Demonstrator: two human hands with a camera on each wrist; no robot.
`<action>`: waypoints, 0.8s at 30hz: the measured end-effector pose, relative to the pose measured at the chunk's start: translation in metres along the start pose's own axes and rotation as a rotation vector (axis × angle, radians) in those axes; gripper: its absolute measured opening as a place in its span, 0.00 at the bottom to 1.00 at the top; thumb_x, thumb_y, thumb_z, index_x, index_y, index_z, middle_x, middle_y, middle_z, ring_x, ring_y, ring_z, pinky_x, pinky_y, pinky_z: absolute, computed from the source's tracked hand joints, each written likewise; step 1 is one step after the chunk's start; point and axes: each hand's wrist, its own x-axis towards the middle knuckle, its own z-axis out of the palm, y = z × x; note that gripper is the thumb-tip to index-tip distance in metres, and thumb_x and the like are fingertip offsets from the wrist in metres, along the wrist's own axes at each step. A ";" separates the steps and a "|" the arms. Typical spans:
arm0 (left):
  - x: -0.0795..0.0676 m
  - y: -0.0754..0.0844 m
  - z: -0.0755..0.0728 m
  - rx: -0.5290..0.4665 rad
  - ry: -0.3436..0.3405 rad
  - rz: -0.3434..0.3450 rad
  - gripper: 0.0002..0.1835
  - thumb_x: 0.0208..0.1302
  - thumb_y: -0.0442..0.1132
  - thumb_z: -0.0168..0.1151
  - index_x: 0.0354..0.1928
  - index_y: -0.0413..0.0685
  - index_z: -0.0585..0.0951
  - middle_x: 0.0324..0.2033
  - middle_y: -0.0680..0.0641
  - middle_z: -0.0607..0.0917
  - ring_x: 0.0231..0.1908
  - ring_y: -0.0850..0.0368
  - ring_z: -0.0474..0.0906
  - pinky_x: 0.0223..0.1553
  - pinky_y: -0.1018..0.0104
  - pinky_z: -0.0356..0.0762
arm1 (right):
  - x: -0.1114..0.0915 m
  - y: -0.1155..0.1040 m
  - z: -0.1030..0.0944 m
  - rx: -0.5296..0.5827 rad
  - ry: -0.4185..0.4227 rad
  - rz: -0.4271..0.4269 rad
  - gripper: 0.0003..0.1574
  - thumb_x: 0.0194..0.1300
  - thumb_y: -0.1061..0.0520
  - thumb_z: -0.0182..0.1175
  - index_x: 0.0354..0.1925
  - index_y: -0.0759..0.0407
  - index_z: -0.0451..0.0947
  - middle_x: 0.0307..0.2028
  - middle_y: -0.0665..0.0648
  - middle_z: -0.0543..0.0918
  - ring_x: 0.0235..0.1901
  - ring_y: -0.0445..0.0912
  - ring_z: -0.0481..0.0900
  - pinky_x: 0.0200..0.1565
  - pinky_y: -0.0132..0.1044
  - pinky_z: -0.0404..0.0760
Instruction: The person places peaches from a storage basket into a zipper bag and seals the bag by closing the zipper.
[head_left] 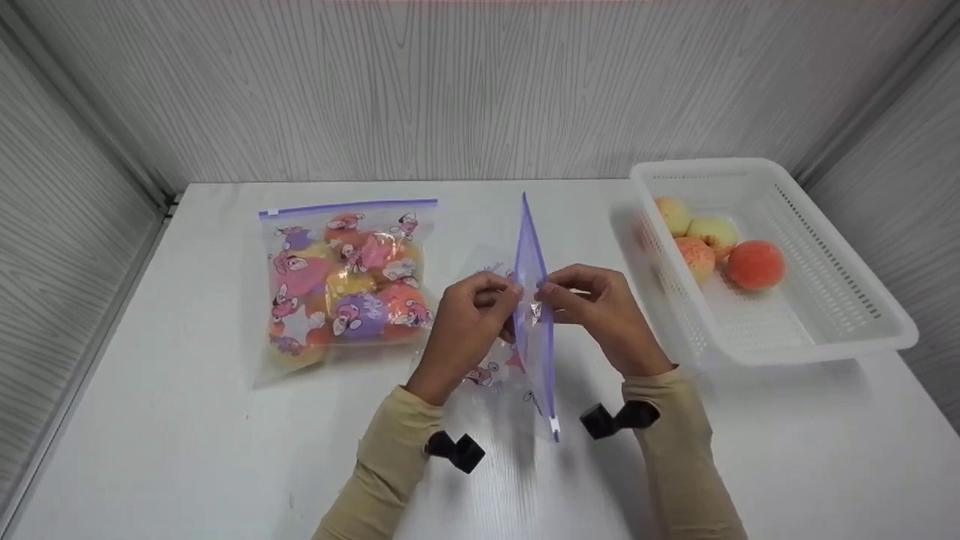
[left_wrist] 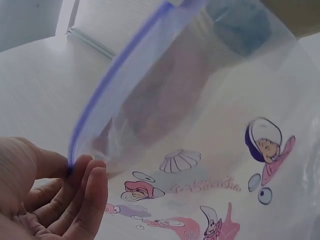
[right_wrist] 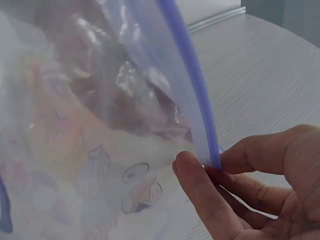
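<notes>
A clear zip bag [head_left: 532, 330] with a purple rim and pink cartoon prints stands between both hands, its mouth spread a little apart. My left hand [head_left: 469, 322] pinches one lip of the mouth between thumb and fingers; the left wrist view shows the bag [left_wrist: 200, 150] from that side. The opposite lip is pinched by my right hand [head_left: 600, 311], and in the right wrist view the thumb and fingers meet at the purple strip [right_wrist: 202, 110]. A white slider [head_left: 554, 424] sits at the near end of the rim. No fruit shows inside this bag.
To the left lies a closed zip bag [head_left: 349, 285] filled with fruit. On the right, a white plastic basket [head_left: 825, 330] holds several peaches, one of them a red peach [head_left: 756, 265]. Grey wood-grain panels [head_left: 412, 90] rise behind the white table [head_left: 187, 450].
</notes>
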 end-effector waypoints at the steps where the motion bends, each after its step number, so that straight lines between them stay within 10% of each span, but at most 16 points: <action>1: -0.002 0.006 -0.002 0.010 -0.007 0.001 0.10 0.65 0.35 0.58 0.39 0.31 0.79 0.29 0.36 0.84 0.22 0.54 0.81 0.31 0.53 0.84 | 0.000 0.000 -0.002 -0.022 0.013 0.013 0.14 0.61 0.58 0.65 0.40 0.69 0.80 0.34 0.66 0.81 0.30 0.53 0.83 0.36 0.48 0.85; 6: -0.007 0.021 -0.018 0.051 0.016 0.017 0.06 0.61 0.32 0.62 0.35 0.32 0.79 0.26 0.39 0.83 0.23 0.52 0.81 0.29 0.60 0.84 | -0.003 -0.002 -0.022 -0.130 0.030 0.048 0.17 0.62 0.56 0.63 0.39 0.71 0.77 0.26 0.62 0.80 0.20 0.48 0.78 0.23 0.41 0.82; 24: -0.020 0.045 -0.078 0.309 0.094 0.028 0.05 0.60 0.31 0.64 0.33 0.33 0.83 0.26 0.40 0.84 0.24 0.49 0.81 0.29 0.65 0.84 | -0.014 -0.004 -0.067 -0.277 0.035 0.029 0.13 0.59 0.56 0.66 0.35 0.66 0.81 0.28 0.63 0.82 0.23 0.54 0.78 0.27 0.39 0.83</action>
